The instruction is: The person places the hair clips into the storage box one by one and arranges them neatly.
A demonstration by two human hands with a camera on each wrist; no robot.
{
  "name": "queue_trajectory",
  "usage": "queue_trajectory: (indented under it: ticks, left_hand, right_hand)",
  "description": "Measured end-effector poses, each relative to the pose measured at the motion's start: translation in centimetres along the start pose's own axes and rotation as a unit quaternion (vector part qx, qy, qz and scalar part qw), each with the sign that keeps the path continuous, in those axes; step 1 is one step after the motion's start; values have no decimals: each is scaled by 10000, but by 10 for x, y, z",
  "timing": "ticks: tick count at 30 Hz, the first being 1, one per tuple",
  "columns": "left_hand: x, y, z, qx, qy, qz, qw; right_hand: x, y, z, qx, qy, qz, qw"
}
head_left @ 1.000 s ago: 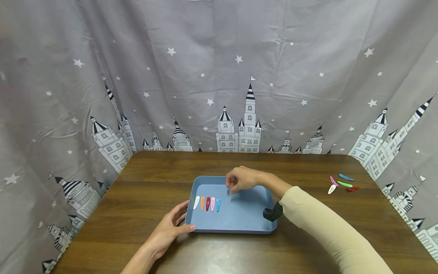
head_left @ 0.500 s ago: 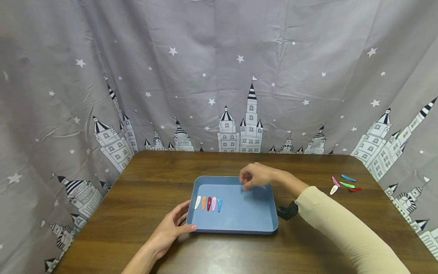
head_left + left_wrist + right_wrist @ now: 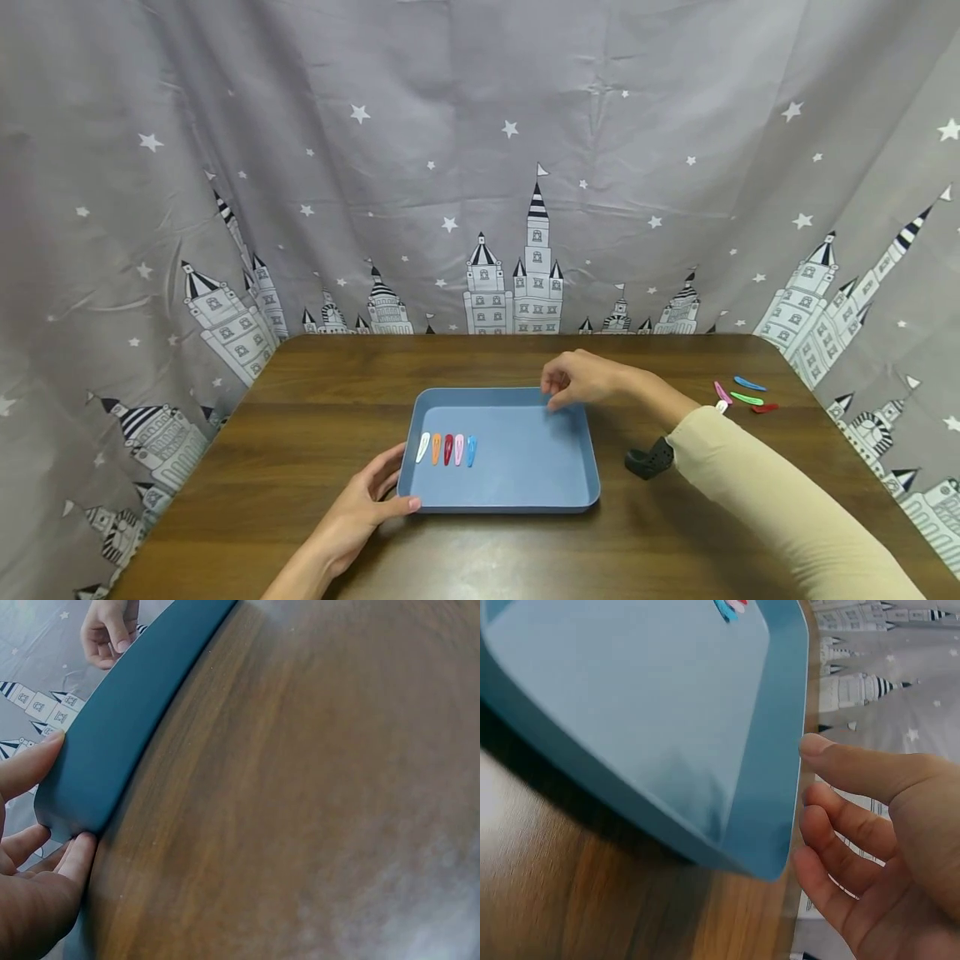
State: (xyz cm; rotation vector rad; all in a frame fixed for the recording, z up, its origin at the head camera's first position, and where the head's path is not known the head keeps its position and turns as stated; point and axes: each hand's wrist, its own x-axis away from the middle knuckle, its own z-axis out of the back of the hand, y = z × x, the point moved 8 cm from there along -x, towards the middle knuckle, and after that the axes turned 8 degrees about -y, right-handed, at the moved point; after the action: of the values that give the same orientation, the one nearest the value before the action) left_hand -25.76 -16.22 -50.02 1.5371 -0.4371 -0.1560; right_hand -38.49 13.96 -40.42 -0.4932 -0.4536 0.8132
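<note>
A blue tray [image 3: 525,475] lies on the table, with a row of snap hair clips along its left side: white [image 3: 423,447], orange [image 3: 437,448], red [image 3: 448,450], pink [image 3: 459,450] and blue [image 3: 471,451]. My left hand [image 3: 363,508] grips the tray's near left corner, thumb on the rim and fingers around the outer wall. Over the far right part of the tray hovers my right hand [image 3: 581,379], its fingers loosely bent and nothing between them. In the right wrist view its thumb [image 3: 836,754] is apart from the other fingers, close to the rim.
More hair clips lie at the table's far right: pink [image 3: 722,392], blue [image 3: 750,383], green [image 3: 747,398], red [image 3: 765,408], and a white one partly hidden by the right sleeve [image 3: 757,475]. A grey castle-print curtain [image 3: 420,167] hangs behind the wooden table [image 3: 337,375].
My right hand has moved rightward across the tray, from its middle to the far right corner. The left hand keeps its hold, and the clips in the row stay put.
</note>
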Motion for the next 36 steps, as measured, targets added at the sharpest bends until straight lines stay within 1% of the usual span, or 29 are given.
queue_trajectory:
  ticks: [5,15,28,36]
  left_hand:
    - [1,1,2,15,77,1,10000]
    - [3,3,0,-8,-90,-161,9998]
    - [2,3,0,-33,-93,-124,9999]
    - [2,3,0,-55,-51,-148,9999]
  right_hand:
    - [9,6,4,48,47,-58,10000]
    - [25,19,10,78,127,-214,9997]
    - [52,37,19,40,312,-385,9988]
    - [63,44,24,-2,390,-475,9981]
